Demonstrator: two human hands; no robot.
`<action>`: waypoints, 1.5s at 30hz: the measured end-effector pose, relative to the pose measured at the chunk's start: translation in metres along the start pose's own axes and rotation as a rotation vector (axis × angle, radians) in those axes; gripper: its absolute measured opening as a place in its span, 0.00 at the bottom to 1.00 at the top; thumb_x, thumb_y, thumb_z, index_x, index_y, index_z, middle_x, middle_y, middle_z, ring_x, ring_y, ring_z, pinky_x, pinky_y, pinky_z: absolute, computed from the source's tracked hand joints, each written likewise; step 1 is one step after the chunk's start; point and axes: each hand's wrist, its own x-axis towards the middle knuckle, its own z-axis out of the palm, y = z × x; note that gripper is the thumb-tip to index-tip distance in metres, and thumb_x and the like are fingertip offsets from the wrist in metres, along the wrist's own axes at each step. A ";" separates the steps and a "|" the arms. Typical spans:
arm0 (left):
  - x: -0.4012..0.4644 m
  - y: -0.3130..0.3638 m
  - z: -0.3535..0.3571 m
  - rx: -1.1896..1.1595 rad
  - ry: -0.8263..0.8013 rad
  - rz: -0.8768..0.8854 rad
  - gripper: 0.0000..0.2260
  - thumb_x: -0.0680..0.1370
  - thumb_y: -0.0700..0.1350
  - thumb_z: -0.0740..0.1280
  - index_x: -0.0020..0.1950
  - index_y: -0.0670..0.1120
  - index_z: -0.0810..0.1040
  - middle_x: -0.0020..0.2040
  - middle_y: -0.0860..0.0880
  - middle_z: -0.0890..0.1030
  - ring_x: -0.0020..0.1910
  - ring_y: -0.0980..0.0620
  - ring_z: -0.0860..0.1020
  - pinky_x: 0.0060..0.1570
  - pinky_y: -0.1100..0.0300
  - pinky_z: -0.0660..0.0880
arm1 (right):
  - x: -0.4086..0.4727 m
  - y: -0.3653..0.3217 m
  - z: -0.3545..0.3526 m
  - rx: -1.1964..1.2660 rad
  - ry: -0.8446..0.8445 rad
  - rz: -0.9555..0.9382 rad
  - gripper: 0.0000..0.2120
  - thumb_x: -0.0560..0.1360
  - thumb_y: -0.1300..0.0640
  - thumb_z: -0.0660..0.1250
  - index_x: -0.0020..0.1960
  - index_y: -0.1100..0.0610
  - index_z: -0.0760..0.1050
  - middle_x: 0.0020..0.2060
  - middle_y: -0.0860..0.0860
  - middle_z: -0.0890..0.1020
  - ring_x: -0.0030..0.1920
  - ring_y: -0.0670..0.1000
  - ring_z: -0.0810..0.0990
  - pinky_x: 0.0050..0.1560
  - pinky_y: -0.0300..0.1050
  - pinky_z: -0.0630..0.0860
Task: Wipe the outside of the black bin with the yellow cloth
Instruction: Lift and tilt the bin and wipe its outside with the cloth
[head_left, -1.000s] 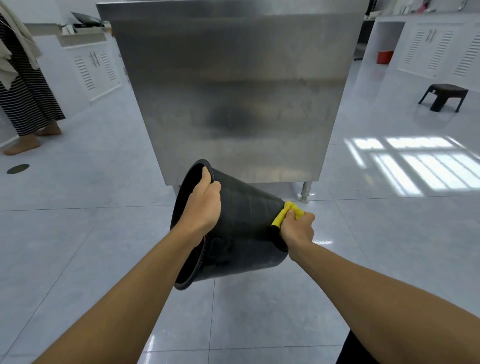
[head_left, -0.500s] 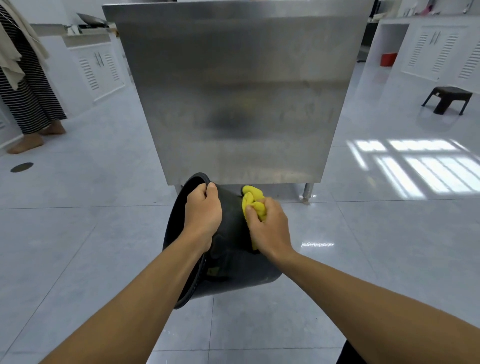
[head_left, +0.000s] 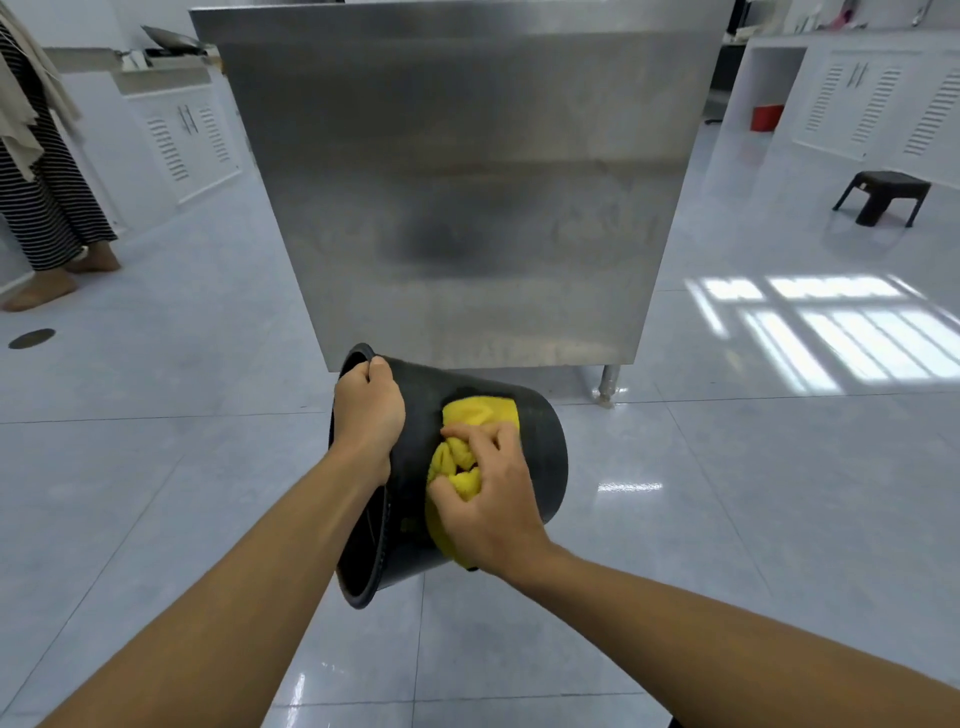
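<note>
The black bin is held tipped on its side above the floor, its open mouth facing left toward me and its base pointing right. My left hand grips the top of its rim. My right hand presses a crumpled yellow cloth against the bin's outer wall, near the middle of its side. Part of the cloth is hidden under my fingers.
A tall stainless steel cabinet on short legs stands right behind the bin. A person in striped clothes stands at the far left. A dark stool sits at the right, white cabinets line the walls, and a floor drain lies left.
My right hand has slid the cloth from the bin's base end to the top of its side and then down the wall toward me. The bin has turned slightly in my left hand.
</note>
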 end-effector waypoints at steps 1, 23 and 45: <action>0.000 0.000 0.001 -0.014 -0.010 -0.012 0.11 0.82 0.49 0.55 0.44 0.46 0.69 0.40 0.44 0.70 0.40 0.46 0.68 0.41 0.51 0.66 | 0.004 0.000 0.001 0.007 0.027 0.020 0.22 0.70 0.49 0.68 0.64 0.51 0.77 0.56 0.46 0.67 0.54 0.42 0.70 0.55 0.24 0.65; -0.025 -0.009 0.014 -0.050 -0.141 -0.195 0.13 0.83 0.49 0.59 0.45 0.44 0.77 0.46 0.44 0.81 0.47 0.45 0.79 0.55 0.46 0.78 | 0.014 -0.016 -0.001 0.023 -0.128 -0.001 0.33 0.75 0.56 0.56 0.80 0.53 0.63 0.78 0.48 0.67 0.79 0.46 0.62 0.79 0.45 0.57; -0.020 -0.002 0.011 -0.043 0.092 -0.153 0.13 0.85 0.48 0.56 0.44 0.43 0.68 0.35 0.47 0.67 0.32 0.50 0.65 0.35 0.54 0.63 | 0.045 0.072 -0.037 -0.170 0.088 0.649 0.18 0.85 0.58 0.51 0.70 0.57 0.72 0.60 0.56 0.80 0.53 0.56 0.76 0.60 0.52 0.73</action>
